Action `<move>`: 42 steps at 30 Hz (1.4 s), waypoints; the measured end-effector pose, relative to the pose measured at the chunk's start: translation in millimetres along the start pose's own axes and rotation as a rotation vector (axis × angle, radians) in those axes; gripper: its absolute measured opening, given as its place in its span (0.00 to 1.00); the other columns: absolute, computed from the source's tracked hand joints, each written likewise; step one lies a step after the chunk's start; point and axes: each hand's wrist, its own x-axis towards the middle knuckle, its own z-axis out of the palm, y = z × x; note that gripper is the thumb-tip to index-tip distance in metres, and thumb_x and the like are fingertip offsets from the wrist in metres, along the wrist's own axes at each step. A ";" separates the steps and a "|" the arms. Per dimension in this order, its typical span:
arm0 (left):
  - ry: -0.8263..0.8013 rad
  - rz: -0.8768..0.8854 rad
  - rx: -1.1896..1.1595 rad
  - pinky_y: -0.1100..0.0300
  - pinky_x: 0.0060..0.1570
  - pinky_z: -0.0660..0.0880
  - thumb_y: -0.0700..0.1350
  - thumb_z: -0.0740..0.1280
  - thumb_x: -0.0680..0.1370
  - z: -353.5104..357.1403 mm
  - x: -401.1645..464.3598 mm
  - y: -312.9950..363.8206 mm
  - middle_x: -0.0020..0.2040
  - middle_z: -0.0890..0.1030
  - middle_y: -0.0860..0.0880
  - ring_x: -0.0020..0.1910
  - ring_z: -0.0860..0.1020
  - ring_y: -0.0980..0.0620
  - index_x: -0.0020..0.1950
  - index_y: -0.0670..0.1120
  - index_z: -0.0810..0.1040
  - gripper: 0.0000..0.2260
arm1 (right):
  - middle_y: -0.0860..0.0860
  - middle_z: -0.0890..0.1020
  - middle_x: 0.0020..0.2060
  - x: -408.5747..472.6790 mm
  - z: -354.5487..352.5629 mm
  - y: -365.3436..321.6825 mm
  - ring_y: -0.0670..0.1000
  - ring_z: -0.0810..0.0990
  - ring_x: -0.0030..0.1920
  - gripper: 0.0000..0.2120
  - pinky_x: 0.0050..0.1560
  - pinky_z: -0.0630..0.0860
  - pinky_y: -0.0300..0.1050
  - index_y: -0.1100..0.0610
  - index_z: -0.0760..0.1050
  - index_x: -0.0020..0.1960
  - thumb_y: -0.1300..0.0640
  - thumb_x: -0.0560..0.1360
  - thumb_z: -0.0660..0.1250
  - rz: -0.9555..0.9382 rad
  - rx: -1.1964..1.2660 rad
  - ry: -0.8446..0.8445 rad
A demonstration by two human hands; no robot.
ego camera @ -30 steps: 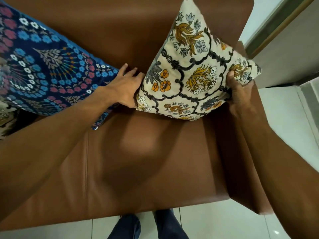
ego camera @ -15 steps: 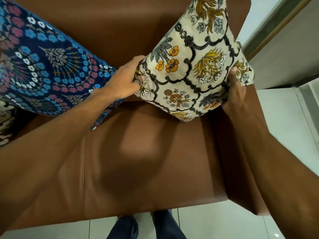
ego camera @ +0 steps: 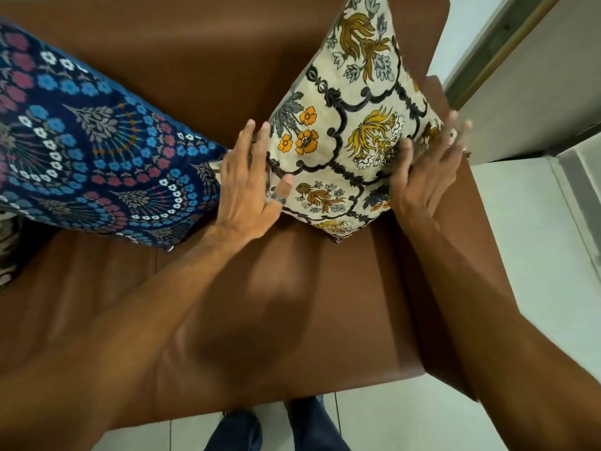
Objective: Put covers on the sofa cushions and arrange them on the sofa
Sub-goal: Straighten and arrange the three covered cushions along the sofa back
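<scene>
Cream floral cushion (ego camera: 351,138) propped on one corner at the right end of the brown sofa (ego camera: 292,304), leaning back against the backrest and close to the right armrest, lowest corner touching the seat. Left hand (ego camera: 247,193) flat against the cushion's lower left edge, fingers (ego camera: 257,135) extended and only lightly curled, thumb resting on the printed face; pressing rather than gripping. Right hand (ego camera: 422,177) opened wide beside the lower right edge, palm against the fabric, fingertips spread and lifted clear; holding nothing closed. Blue patterned cushion (ego camera: 91,151) lying tilted against the backrest just to the left, its near corner almost touching the left hand. Cover already on, seams taut. Judging by the plump, dented look: light, soft, springy filling; cotton-like cover, not slippery, nothing fragile. Likely to slump or roll off its point once released, so best steadied by both side edges or pinched at two opposite corners, then patted flat onto one edge. Squeezing at the middle would only deform the filling. Zipper side cannot be told from here.
</scene>
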 end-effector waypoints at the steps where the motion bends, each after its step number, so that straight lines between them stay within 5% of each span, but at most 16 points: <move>1: -0.006 0.037 0.034 0.32 0.77 0.61 0.65 0.53 0.84 6.7 -5.1 5.3 0.86 0.53 0.38 0.83 0.59 0.37 0.86 0.46 0.50 0.36 | 0.65 0.55 0.87 -0.3 2.7 -0.6 0.65 0.56 0.87 0.40 0.84 0.55 0.72 0.60 0.56 0.88 0.34 0.85 0.52 -0.148 -0.052 -0.014; 3: 0.007 0.067 0.123 0.29 0.77 0.59 0.69 0.52 0.83 16.7 0.0 6.6 0.86 0.51 0.39 0.84 0.55 0.35 0.86 0.51 0.48 0.37 | 0.63 0.56 0.87 2.8 7.3 -5.1 0.67 0.54 0.87 0.42 0.84 0.48 0.74 0.61 0.56 0.87 0.33 0.85 0.51 -0.385 -0.148 -0.106; 5: 0.013 0.016 0.206 0.28 0.78 0.56 0.69 0.52 0.84 21.9 6.8 6.3 0.86 0.51 0.39 0.85 0.53 0.33 0.86 0.52 0.48 0.36 | 0.62 0.58 0.87 7.0 11.9 -18.2 0.67 0.55 0.87 0.44 0.83 0.47 0.76 0.63 0.55 0.87 0.31 0.84 0.50 -0.431 -0.192 -0.115; 8: 0.067 0.011 0.285 0.30 0.80 0.53 0.67 0.54 0.85 29.7 -1.3 11.0 0.85 0.54 0.36 0.84 0.53 0.31 0.86 0.50 0.49 0.36 | 0.65 0.61 0.85 6.7 11.7 -27.6 0.71 0.57 0.85 0.42 0.81 0.51 0.79 0.63 0.58 0.86 0.34 0.85 0.54 -0.496 -0.210 -0.089; 11: 0.014 0.104 0.354 0.33 0.81 0.52 0.65 0.55 0.85 34.3 -11.7 11.5 0.86 0.53 0.37 0.84 0.53 0.32 0.86 0.51 0.44 0.36 | 0.64 0.64 0.84 5.0 8.6 -29.2 0.74 0.61 0.83 0.34 0.77 0.58 0.82 0.52 0.63 0.86 0.36 0.86 0.57 -0.694 -0.341 -0.077; 14: -0.061 0.085 0.393 0.36 0.82 0.52 0.62 0.59 0.84 30.0 -26.1 4.9 0.87 0.49 0.39 0.85 0.50 0.34 0.87 0.51 0.42 0.38 | 0.58 0.60 0.87 7.2 8.9 -39.5 0.71 0.58 0.85 0.31 0.79 0.56 0.81 0.43 0.59 0.87 0.34 0.87 0.53 -0.646 -0.426 -0.108; 19: -0.162 -0.103 0.348 0.40 0.82 0.57 0.63 0.66 0.79 4.8 -35.5 -20.1 0.86 0.48 0.37 0.85 0.52 0.36 0.86 0.51 0.37 0.48 | 0.57 0.52 0.89 -5.6 4.7 -50.2 0.67 0.49 0.88 0.32 0.82 0.51 0.77 0.43 0.53 0.88 0.39 0.87 0.55 -0.527 -0.343 -0.170; 23: -0.234 -0.119 0.434 0.43 0.70 0.70 0.72 0.69 0.73 -17.1 -13.1 -37.4 0.78 0.70 0.39 0.73 0.71 0.38 0.86 0.45 0.43 0.56 | 0.53 0.48 0.89 -15.0 6.6 -51.0 0.65 0.46 0.88 0.32 0.82 0.51 0.77 0.40 0.49 0.88 0.38 0.87 0.53 -0.465 -0.321 -0.184; 26: -0.345 -0.115 0.452 0.44 0.64 0.74 0.72 0.67 0.75 -27.4 -7.2 -37.3 0.64 0.80 0.38 0.64 0.78 0.37 0.85 0.43 0.52 0.50 | 0.53 0.49 0.89 -17.4 5.1 -54.4 0.66 0.47 0.88 0.32 0.82 0.51 0.78 0.41 0.49 0.88 0.37 0.87 0.52 -0.442 -0.314 -0.197; 31: -0.310 -0.278 0.280 0.47 0.44 0.77 0.57 0.62 0.86 -41.2 -26.1 -56.0 0.47 0.82 0.44 0.51 0.85 0.39 0.65 0.43 0.76 0.18 | 0.52 0.46 0.89 -14.1 -3.3 -59.7 0.66 0.46 0.88 0.32 0.81 0.50 0.80 0.41 0.47 0.88 0.37 0.87 0.51 -0.412 -0.383 -0.243; 33: -0.195 -0.267 0.283 0.46 0.48 0.78 0.51 0.62 0.86 -46.8 -35.5 -60.4 0.56 0.82 0.43 0.56 0.82 0.40 0.68 0.44 0.75 0.15 | 0.54 0.49 0.89 -19.1 -1.8 -63.5 0.67 0.48 0.88 0.31 0.81 0.51 0.80 0.42 0.48 0.88 0.39 0.88 0.52 -0.438 -0.410 -0.179; 38: -0.015 -0.063 0.417 0.41 0.77 0.63 0.54 0.60 0.82 -50.8 -59.8 -71.9 0.83 0.62 0.40 0.82 0.63 0.37 0.84 0.47 0.62 0.31 | 0.57 0.56 0.88 -59.8 25.0 -75.6 0.69 0.55 0.86 0.30 0.80 0.52 0.81 0.46 0.55 0.88 0.44 0.88 0.56 -0.642 -0.449 -0.103; 42: 0.060 -0.049 0.425 0.40 0.83 0.48 0.56 0.61 0.83 -68.6 -92.2 -121.1 0.86 0.54 0.40 0.85 0.52 0.37 0.86 0.49 0.56 0.33 | 0.57 0.60 0.87 -112.4 64.5 -103.8 0.65 0.58 0.86 0.30 0.81 0.56 0.79 0.48 0.59 0.87 0.46 0.87 0.59 -0.776 -0.425 -0.149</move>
